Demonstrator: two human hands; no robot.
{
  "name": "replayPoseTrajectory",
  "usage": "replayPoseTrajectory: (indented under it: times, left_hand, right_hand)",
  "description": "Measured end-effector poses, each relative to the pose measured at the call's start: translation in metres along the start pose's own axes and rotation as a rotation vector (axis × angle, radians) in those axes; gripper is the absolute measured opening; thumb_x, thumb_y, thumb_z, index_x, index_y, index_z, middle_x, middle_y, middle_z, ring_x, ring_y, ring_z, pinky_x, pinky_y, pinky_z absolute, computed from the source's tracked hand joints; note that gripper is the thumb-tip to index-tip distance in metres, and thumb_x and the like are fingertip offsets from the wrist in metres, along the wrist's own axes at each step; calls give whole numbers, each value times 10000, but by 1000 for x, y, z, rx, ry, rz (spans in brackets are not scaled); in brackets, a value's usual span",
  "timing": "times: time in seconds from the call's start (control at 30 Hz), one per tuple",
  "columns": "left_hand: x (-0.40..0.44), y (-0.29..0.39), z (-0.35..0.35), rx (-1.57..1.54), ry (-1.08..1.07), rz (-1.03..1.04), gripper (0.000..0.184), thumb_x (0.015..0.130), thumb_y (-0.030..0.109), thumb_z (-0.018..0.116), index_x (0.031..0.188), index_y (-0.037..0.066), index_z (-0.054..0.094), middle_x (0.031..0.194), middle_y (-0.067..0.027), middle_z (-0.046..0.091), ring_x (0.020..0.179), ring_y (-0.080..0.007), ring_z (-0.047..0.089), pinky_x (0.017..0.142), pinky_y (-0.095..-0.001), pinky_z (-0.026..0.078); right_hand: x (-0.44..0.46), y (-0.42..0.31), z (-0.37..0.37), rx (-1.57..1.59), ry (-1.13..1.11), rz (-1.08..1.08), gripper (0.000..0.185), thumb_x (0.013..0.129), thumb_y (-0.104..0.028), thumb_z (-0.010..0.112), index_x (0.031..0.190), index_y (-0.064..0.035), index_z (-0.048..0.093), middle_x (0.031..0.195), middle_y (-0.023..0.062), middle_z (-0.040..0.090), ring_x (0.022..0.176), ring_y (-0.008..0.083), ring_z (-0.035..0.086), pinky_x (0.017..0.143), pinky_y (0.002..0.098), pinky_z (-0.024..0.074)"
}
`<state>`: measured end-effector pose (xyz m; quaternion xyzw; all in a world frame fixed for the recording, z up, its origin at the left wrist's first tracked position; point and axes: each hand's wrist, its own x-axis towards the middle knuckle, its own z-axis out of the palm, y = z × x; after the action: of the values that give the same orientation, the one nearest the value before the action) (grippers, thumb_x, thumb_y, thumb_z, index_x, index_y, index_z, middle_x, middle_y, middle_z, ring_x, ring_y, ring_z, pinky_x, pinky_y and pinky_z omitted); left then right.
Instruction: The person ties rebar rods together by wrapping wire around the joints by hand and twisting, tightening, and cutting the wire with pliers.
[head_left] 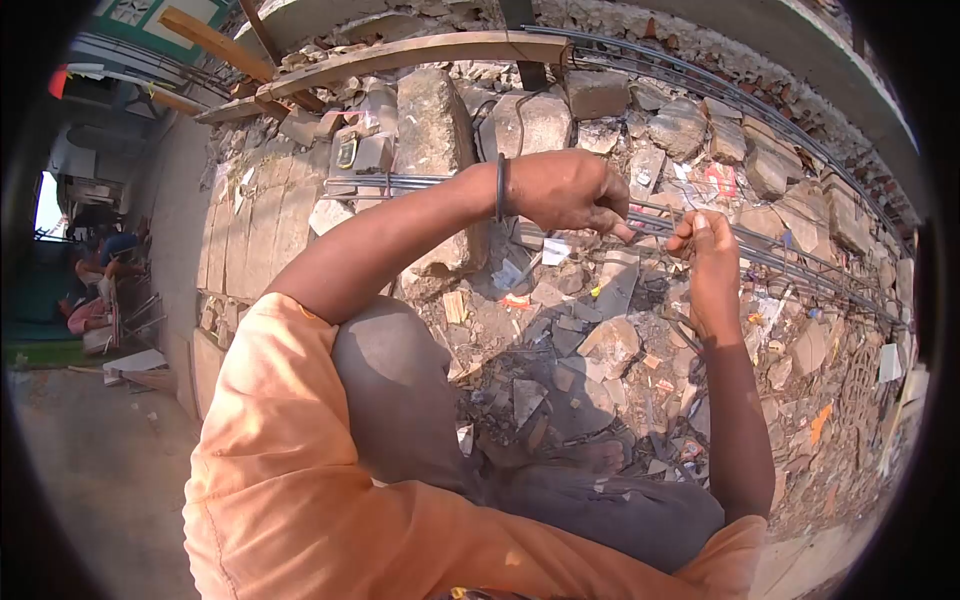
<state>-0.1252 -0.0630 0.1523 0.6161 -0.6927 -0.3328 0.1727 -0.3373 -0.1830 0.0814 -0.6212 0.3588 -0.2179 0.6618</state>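
Observation:
A bundle of thin steel rods [790, 262] crosses over the rubble, passing behind my left forearm and hand. My left hand [565, 190], with a dark band at the wrist, is curled closed over the rods; its fingertips are partly hidden. Just to its right, my right hand [707, 245] is closed in a pinch at the bundle. A thin strand that looks like wire [686, 203] shows at its fingertips, too fine to make out well. A short gap with bare rods lies between the two hands.
Broken concrete blocks [432, 125] and rubble [610, 345] lie beneath and around the rods. A wooden beam [430, 50] runs along the back, with longer rods [740, 95] by the wall. My knees are bent close below. At far left sit other people [105, 265].

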Motion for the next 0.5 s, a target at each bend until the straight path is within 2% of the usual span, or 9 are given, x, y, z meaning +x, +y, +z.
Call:
replayPoseTrajectory:
  times: [0.07,0.1,0.17,0.23,0.3,0.33,0.4,0.43,0.5]
  left_hand:
    - [-55,-16,-31,-119,120,-226,355,930,379,623,926,29,680,723,-47,654,679,-120,603,620,-304,470]
    - [-87,-13,-46,-103,162,-366,361,936,376,620,881,23,673,698,-24,648,656,-91,592,590,-269,457]
    - [-160,-48,-35,-383,378,-469,351,941,350,621,839,17,665,672,-19,638,630,-98,594,564,-264,464]
    - [-225,-74,-7,-651,650,-745,364,936,358,625,831,11,660,640,-21,625,611,-120,612,565,-269,488]
    - [-273,-109,31,-948,846,-925,382,937,386,612,952,6,646,779,-72,657,778,-159,655,680,-287,514]
    - [-280,-135,53,-1102,1032,-861,391,938,391,606,1013,8,626,863,-91,654,850,-176,644,733,-303,510]
    - [-280,-179,90,-1416,1361,-701,434,940,400,594,1133,11,587,1030,-128,648,994,-211,621,840,-333,502]
    - [-279,-188,96,-1566,1377,-561,440,941,392,591,1168,16,564,1096,-133,622,1052,-227,595,882,-350,488]
    - [-271,-210,93,-1846,1377,-257,462,945,378,586,1237,27,519,1228,-144,571,1169,-260,542,968,-385,460]
  right_hand:
    - [-1,3,-3,-67,-6,25,191,1008,-154,446,978,-1,557,839,44,571,738,100,520,708,262,443]
    - [-3,2,1,-192,3,-18,187,1005,-154,449,977,-4,558,837,41,569,737,99,517,707,260,442]
    - [-6,1,15,-446,0,-100,179,1000,-154,455,975,-9,558,832,35,565,733,96,512,706,258,439]
    - [3,0,34,-586,-54,-233,198,982,-173,499,921,-4,582,843,93,597,762,203,560,737,329,449]
    - [13,-5,58,-793,-99,-475,222,976,-186,514,889,3,593,866,136,611,795,275,579,757,371,449]
    - [23,-8,69,-984,-122,-607,266,976,-217,514,878,14,603,880,187,609,863,354,570,780,418,439]
    - [47,2,83,-1022,-90,-624,279,987,-227,493,891,11,603,848,176,619,818,334,580,756,415,446]
    - [48,3,83,-1048,-61,-614,286,993,-231,483,897,10,603,832,171,625,795,324,586,745,414,449]
    - [47,-5,79,-729,134,-378,310,1010,-243,455,891,1,605,770,123,629,723,258,598,695,385,464]
